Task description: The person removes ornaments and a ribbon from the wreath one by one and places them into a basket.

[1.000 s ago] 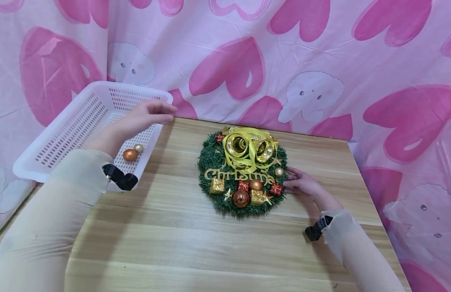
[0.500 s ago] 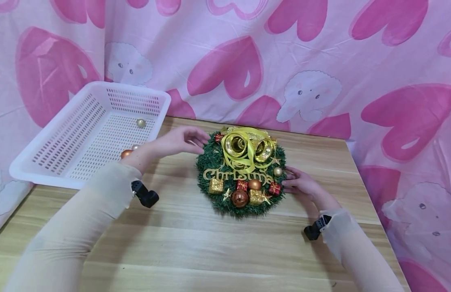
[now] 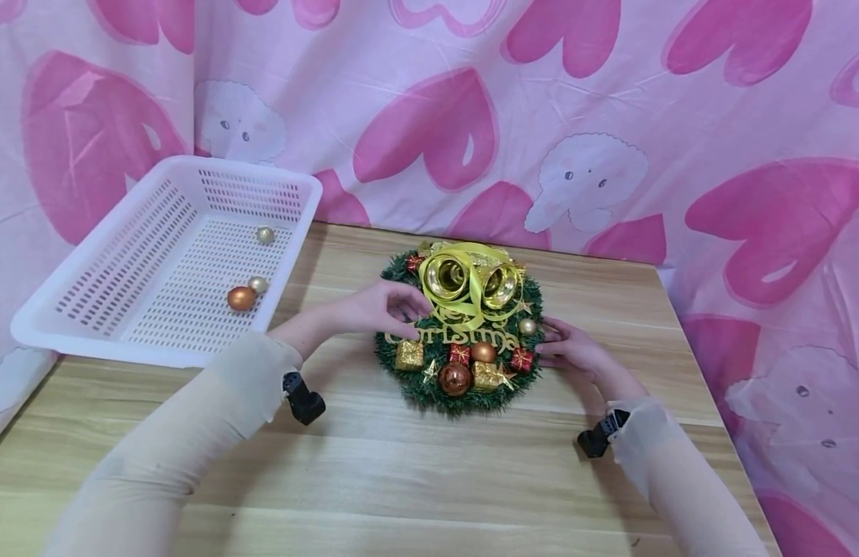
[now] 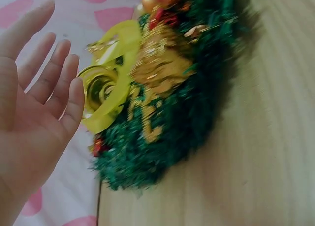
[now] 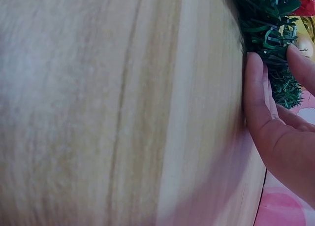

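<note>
White basket (image 3: 88,294) sits at approx 9 o'clock of the wreath (image 3: 429,387), w/ three baubles in it: a copper bauble (image 3: 241,298) touching a small gold bauble (image 3: 258,285), and another gold bauble (image 3: 265,235) apart, toward 12.

Change: left hand (image 3: 373,308) was over the basket a sec ago; it has crossed to the wreath's 9–10 o'clock side, beside the gold bells (image 3: 471,282). Fingers released and spread, holding nothing (wrist view confirms open palm (image 4: 34,113)). Judging by this, the drop-off looks done and another ornament is being reached for.

Wreath lies flat on the wooden table (image 3: 401,480), near centre, unmoved. Right hand (image 3: 575,352) has stayed at its 3 o'clock edge, straight fingers pressed against the green needles (image 5: 270,63), steadying, not clenched.

Hard to see: left hand covers the start of the "Christmas" lettering (image 3: 471,337). Can't tell if the left fingertips touch anything. Left wrist view blurred; right wrist view mostly table, wreath cut off.
</note>
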Demonstrator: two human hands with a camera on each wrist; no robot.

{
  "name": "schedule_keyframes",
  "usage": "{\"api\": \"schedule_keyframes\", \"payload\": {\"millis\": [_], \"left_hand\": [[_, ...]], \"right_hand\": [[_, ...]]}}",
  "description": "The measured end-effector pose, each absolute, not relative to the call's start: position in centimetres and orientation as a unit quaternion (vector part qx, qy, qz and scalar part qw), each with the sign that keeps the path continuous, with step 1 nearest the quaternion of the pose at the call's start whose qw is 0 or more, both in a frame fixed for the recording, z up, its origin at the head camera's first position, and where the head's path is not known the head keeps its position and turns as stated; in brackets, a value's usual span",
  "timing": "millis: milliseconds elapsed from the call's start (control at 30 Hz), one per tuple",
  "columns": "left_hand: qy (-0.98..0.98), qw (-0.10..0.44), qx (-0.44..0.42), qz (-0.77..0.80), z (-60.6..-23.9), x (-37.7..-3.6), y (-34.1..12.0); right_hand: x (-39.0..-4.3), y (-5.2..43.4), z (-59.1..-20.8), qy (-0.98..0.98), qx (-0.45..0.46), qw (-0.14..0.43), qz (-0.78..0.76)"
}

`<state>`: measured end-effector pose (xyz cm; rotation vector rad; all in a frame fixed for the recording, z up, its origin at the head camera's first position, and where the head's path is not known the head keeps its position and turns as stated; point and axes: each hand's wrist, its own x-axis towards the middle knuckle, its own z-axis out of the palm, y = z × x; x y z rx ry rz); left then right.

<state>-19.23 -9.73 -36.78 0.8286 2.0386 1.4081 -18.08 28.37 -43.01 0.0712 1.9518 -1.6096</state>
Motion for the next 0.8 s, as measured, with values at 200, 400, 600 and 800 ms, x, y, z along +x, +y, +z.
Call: {"api": "schedule_keyframes", "payload": {"millis": [200, 400, 600, 800], "left_hand": [[0.768, 0.264, 0.335, 0.477, -38.4, -18.3, -8.3], [0.774, 0.268, 0.338, 0.463, -39.2, -17.8, -7.1], [0.781, 0.27, 0.353, 0.439, -39.9, -17.4, -6.2], [0.806, 0.251, 0.361, 0.396, -40.4, -17.0, -5.6]], "right_hand": [[-18.2, 28.3, -43.1, 0.739, 0.027, 0.299, -0.604], [-18.2, 28.4, -43.1, 0.732, 0.031, 0.302, -0.61], [-18.2, 28.5, -43.1, 0.733, 0.034, 0.302, -0.608], [-18.2, 28.5, -43.1, 0.729, 0.032, 0.303, -0.613]]}}
